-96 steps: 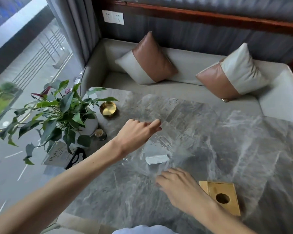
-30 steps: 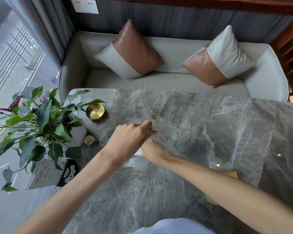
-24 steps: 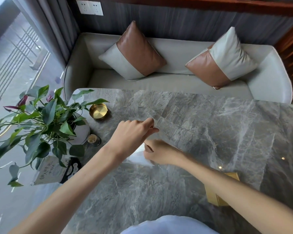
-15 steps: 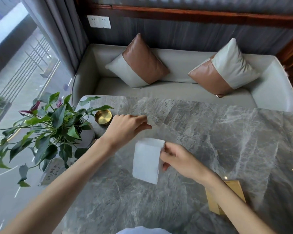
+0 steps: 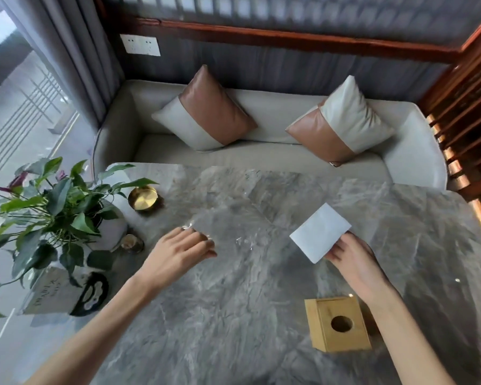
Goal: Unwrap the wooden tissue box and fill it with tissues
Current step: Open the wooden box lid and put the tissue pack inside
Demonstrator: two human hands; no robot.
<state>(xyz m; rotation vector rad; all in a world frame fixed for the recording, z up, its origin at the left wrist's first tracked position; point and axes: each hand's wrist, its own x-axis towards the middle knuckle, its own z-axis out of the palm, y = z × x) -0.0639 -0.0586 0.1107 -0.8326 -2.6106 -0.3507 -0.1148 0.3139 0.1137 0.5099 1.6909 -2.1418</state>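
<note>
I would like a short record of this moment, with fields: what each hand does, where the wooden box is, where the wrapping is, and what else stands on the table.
left hand: palm down over the clear plastic wrap, fingers curled at its edge
right hand: pinches a white tissue pack, held above the table
wooden tissue box: unwrapped, on the marble table, round hole facing up, near the right forearm
other items: potted plant, gold dish, small card stand, all at the left side

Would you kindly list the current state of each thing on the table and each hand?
Wooden tissue box: unwrapped, upright, hole on top, no tissue showing.
White tissue pack: held off the table.
Right hand: pinching the pack.
Left hand: on clear wrap.
</note>
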